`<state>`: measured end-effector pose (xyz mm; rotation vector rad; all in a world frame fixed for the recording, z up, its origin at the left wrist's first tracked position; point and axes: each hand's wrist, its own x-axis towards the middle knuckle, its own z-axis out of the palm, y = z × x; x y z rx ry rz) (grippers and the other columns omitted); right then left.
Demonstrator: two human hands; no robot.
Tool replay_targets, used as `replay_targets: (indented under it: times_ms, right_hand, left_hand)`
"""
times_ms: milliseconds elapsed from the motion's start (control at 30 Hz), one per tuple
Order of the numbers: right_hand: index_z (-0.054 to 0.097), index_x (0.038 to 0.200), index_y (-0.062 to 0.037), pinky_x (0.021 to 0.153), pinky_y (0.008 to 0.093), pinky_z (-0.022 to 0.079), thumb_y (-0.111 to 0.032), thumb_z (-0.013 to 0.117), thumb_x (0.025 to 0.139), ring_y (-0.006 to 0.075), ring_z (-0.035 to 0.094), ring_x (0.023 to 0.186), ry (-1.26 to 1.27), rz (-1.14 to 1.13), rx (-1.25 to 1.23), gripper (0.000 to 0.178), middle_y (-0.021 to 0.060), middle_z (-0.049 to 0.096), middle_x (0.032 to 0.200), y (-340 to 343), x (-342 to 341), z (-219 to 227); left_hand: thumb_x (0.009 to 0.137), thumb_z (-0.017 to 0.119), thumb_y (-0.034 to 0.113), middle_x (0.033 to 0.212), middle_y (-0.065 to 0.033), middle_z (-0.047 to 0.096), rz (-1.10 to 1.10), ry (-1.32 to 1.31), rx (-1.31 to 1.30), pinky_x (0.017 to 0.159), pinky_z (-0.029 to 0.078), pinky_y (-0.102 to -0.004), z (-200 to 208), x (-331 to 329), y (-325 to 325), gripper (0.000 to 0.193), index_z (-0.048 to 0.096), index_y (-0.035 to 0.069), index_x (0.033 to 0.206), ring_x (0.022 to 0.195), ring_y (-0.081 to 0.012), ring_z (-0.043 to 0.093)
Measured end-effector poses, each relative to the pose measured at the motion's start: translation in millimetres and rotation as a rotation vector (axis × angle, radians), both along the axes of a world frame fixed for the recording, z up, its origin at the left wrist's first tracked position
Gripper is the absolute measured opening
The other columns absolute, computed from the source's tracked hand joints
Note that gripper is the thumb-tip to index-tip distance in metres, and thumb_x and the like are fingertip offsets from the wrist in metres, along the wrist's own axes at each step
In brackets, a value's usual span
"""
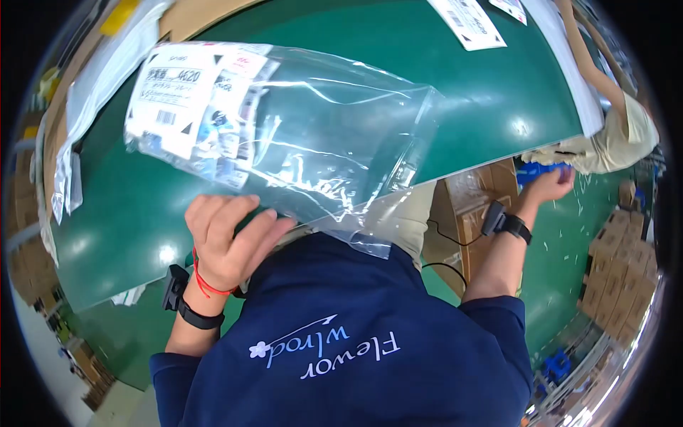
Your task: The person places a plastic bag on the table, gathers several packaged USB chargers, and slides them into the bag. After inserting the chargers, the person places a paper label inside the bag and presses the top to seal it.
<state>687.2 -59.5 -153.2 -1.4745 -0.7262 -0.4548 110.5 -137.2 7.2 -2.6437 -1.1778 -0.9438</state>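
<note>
A large clear plastic bag (320, 117) lies across the green tabletop, its near right corner hanging over the table edge. At its left end are white printed label sheets (167, 96) and small packed contents that glare blurs. My left hand (235, 231) is at the bag's near edge, fingers apart and loosely bent, gripping nothing I can see. Out to the right, beyond the table edge, my right hand (551, 186) is beside a blue object (537, 171). Its fingers are curled in; whatever they hold, if anything, is hidden.
The green table (512, 107) curves ahead of me. More label sheets (469, 21) lie at its far side. Plastic packaging (107, 92) lines the left edge. An open cardboard box (480, 199) stands below the table. At right are another person's beige clothing (626, 139) and stacked cartons (619, 277).
</note>
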Motion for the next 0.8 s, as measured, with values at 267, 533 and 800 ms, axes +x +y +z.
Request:
replay_targets:
  times_ms: [267, 533, 800]
  right_hand:
    - [0.049, 0.132, -0.0015, 0.085, 0.0244, 0.041, -0.023, 0.053, 0.095, 0.0114, 0.058, 0.098, 0.015, 1.27, -0.641, 0.043, 0.0081, 0.065, 0.11, 85, -209, 186]
    - [0.048, 0.134, -0.004, 0.073, 0.0186, 0.042, -0.012, 0.062, 0.088, 0.0061, 0.058, 0.081, 0.099, 1.902, -1.203, 0.048, 0.0018, 0.067, 0.094, 100, -306, 187]
    - [0.046, 0.135, -0.0045, 0.083, 0.0262, 0.048, -0.012, 0.067, 0.083, 0.0148, 0.062, 0.091, 0.451, 1.992, -1.379, 0.056, 0.0058, 0.066, 0.102, 47, -302, 185]
  left_hand:
    - [0.062, 0.08, 0.011, 0.098, -0.0046, 0.057, 0.138, 0.039, 0.071, 0.069, 0.039, -0.0364, -11, -9, 3, 0.03, 0.065, 0.009, 0.087, 0.085, -0.0234, 0.053]
    - [0.064, 0.075, 0.007, 0.099, -0.0057, 0.058, 0.13, 0.02, 0.035, 0.078, 0.041, -0.0384, -19, -16, -9, 0.027, 0.063, 0.009, 0.088, 0.088, -0.0244, 0.054]
    - [0.068, 0.075, 0.011, 0.103, -0.0073, 0.059, 0.226, -0.013, -0.11, 0.083, 0.042, -0.0409, -19, -86, -49, 0.029, 0.062, 0.009, 0.094, 0.094, -0.0272, 0.054]
